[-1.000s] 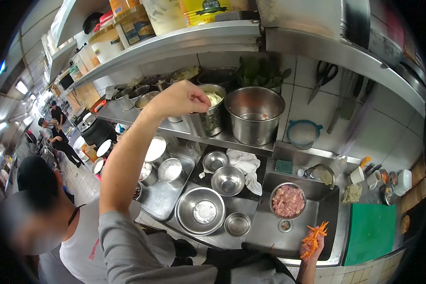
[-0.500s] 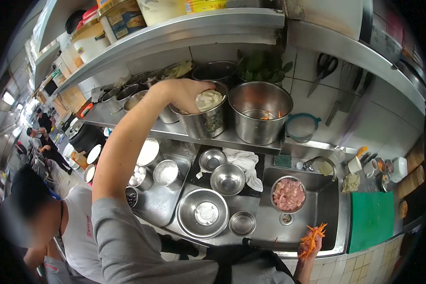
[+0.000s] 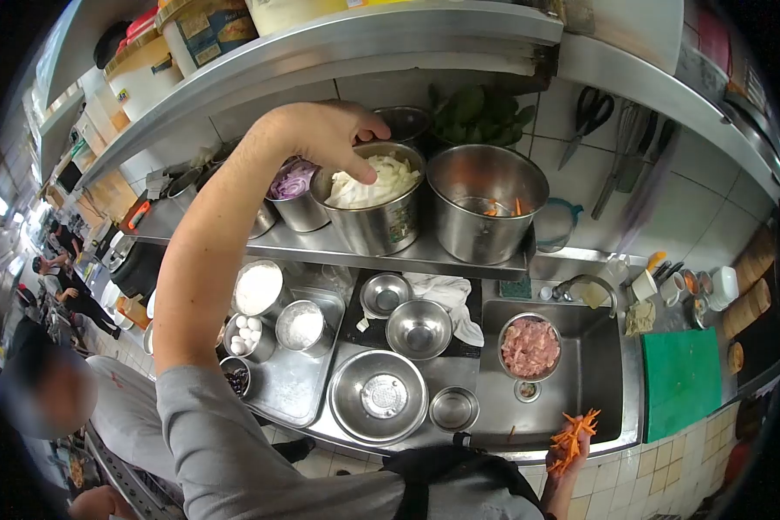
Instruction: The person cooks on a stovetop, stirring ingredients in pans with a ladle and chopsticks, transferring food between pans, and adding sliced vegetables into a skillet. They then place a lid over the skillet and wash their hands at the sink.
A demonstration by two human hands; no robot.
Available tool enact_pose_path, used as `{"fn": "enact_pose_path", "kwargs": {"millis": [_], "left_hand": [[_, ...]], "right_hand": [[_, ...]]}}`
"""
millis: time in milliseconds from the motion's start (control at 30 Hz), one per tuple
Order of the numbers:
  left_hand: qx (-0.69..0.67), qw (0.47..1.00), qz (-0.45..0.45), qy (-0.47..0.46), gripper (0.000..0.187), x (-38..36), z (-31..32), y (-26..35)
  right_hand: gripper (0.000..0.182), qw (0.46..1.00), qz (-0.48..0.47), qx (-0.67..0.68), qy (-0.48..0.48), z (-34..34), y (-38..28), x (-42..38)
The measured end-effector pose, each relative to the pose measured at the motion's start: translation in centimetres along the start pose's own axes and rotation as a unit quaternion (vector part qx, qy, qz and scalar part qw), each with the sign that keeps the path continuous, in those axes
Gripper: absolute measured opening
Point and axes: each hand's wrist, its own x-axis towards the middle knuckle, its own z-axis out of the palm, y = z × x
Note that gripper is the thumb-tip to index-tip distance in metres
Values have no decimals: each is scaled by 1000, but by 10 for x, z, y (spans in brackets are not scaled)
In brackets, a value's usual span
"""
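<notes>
My left hand [image 3: 325,139] is at the steel pot [image 3: 381,225] on the raised shelf, thumb and fingers apart, with nothing visible in it. White sliced vegetable, apparently onion [image 3: 386,182], fills that pot nearly to the rim. Low at the right, my right hand [image 3: 562,485] is closed around orange carrot strips [image 3: 572,438], which stick out above the fingers. A second steel pot [image 3: 485,230] beside the first holds a few carrot strips on its bottom. Sliced purple onion [image 3: 294,180] shows in a smaller pot, partly behind my left arm.
Raw meat [image 3: 529,347] lies in a bowl in the sink [image 3: 581,399]. Left of it are steel bowls [image 3: 378,396] and a tray [image 3: 277,394] with eggs and white powder. A green board [image 3: 680,381] lies right. An upper shelf [image 3: 355,48] overhangs; a person [image 3: 130,407] is at left.
My left hand has lifted from inside the pot and its fingers have parted, showing the white slices. The purple onion has come into view. My right hand keeps the carrot strips.
</notes>
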Motion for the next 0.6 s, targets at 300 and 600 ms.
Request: {"fn": "enact_pose_path", "kwargs": {"millis": [300,600], "left_hand": [[105,994,27,-23,80,9,35,2],[91,995,-33,-25,74,-3,-2,16]], "right_hand": [[29,1000,17,19,4,0,16,-6],[33,1000,8,-14,4,4,20,-12]]}}
